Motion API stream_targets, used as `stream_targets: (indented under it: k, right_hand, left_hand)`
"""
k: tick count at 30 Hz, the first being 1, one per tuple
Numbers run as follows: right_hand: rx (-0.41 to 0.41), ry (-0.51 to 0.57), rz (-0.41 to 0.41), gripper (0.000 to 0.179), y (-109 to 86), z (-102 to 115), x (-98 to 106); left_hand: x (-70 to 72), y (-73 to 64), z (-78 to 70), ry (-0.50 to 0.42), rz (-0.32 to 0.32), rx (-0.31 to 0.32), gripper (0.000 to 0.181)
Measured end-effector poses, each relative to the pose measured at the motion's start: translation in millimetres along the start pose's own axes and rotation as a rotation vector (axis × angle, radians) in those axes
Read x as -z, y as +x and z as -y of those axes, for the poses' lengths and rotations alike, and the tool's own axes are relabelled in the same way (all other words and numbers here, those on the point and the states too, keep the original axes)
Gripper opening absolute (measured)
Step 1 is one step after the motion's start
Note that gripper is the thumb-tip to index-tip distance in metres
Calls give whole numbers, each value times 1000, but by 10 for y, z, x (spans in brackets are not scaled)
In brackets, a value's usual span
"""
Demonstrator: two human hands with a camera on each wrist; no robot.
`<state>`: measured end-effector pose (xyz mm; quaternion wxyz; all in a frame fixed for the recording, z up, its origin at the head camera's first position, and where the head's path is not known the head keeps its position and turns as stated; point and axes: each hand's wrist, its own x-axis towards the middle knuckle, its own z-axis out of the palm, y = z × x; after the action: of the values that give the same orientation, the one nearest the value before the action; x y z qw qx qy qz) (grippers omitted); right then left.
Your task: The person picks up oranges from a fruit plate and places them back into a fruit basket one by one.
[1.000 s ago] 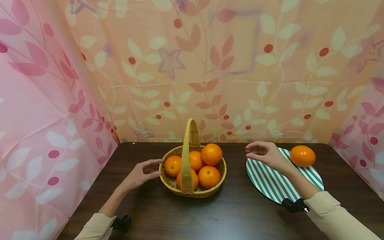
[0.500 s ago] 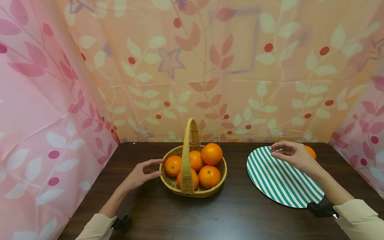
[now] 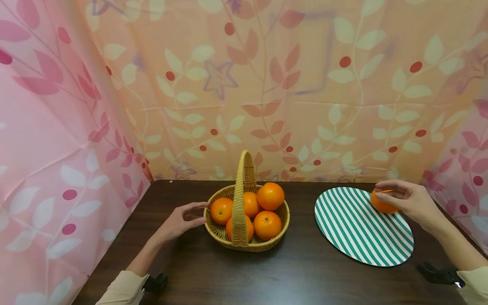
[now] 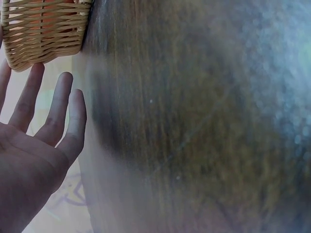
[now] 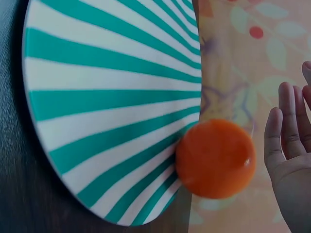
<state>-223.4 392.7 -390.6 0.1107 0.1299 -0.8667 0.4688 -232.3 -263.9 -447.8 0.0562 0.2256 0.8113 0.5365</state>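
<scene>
A woven basket with a tall arched handle stands mid-table, holding several oranges. My left hand is at the basket's left side, its fingertips right at the rim, fingers loosely extended; the left wrist view shows the fingers spread below the wicker. On the right, a single orange sits at the far edge of an oval green-and-white striped mat. My right hand hovers by that orange and partly covers it in the head view. In the right wrist view a gap shows between its relaxed fingers and the orange.
The dark wooden table carries the basket and the mat. Floral cloth hangs along the back and both sides, close to the table's edges. Each wrist has a black strap-on device.
My right hand has moved right, from over the left part of the striped mat to beside the orange. The left hand, the basket and the mat stay as they were.
</scene>
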Motion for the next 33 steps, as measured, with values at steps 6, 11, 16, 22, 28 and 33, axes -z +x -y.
stream_targets:
  k: [6, 11, 16, 22, 28, 33]
  right_hand:
    - [-13, -15, -41, 34, -33, -96, 125]
    - [-36, -9, -84, 33, -62, -195, 261]
    - [-66, -9, -107, 32, -89, -268, 372]
    - [-75, -19, -91, 31, -81, -332, 445]
    - [-46, -31, -46, 43, -80, -455, 503]
    - [-57, -92, 14, 60, -56, -574, 547]
  left_hand:
    - [-12, 4, -5, 13, 0, -10, 46]
    - [-12, 3, -18, 10, 1, 6, 47]
    - [-7, -3, -29, 11, 2, 22, 47]
    - [-12, -13, -43, 7, -1, 18, 47]
    - [-16, -13, -46, 1, 6, 13, 48]
    - [-10, -13, -48, 5, 8, 14, 48]
